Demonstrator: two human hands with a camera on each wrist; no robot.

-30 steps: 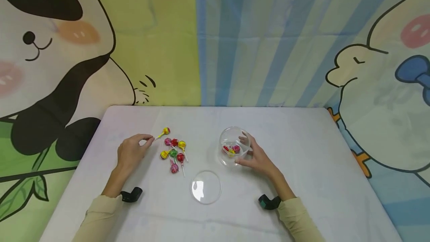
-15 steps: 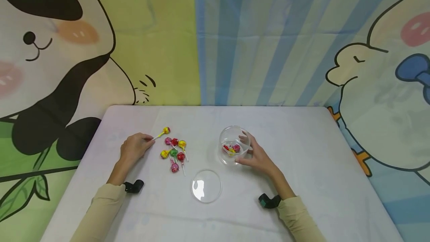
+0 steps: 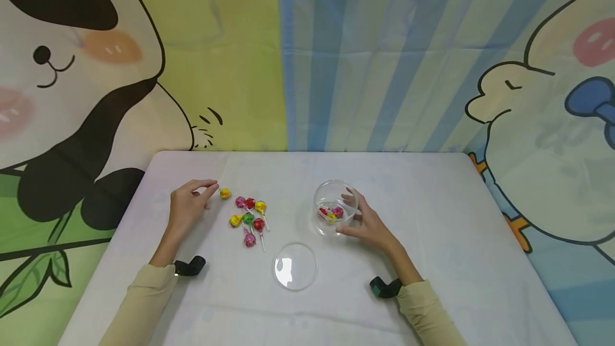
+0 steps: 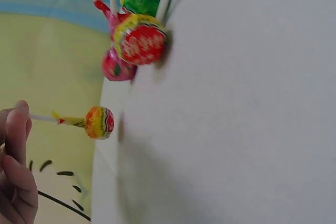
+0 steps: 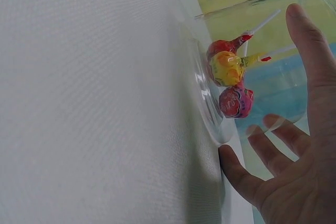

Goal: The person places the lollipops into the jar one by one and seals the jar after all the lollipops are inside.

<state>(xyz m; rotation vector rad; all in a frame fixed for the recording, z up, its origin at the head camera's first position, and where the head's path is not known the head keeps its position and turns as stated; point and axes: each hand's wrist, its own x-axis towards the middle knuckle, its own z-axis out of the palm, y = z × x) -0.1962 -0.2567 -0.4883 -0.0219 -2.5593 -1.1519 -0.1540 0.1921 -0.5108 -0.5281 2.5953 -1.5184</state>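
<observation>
My left hand (image 3: 187, 207) pinches the white stick of a yellow lollipop (image 3: 225, 194) between thumb and fingertips. In the left wrist view this lollipop (image 4: 98, 123) hangs ball-down close to the tabletop; whether it touches is unclear. My right hand (image 3: 370, 223) curls round the side of a clear round jar (image 3: 323, 231), which stands on the table. Red, yellow and pink lollipops (image 5: 227, 69) lie inside it, sticks pointing up. Between the hands lies a loose group of wrapped lollipops (image 3: 247, 218) in pink, red, yellow and green.
A clear round lid (image 3: 300, 268) lies flat in front of the jar. White cloth covers the table (image 3: 408, 186), whose far edge meets a printed curtain (image 3: 370, 57). Black cameras (image 3: 190, 266) sit on both wrists.
My left hand has raised its wrist and turned the yellow lollipop from lying slanted to standing ball-down, slightly nearer to me. The right hand and jar have stayed in place.
</observation>
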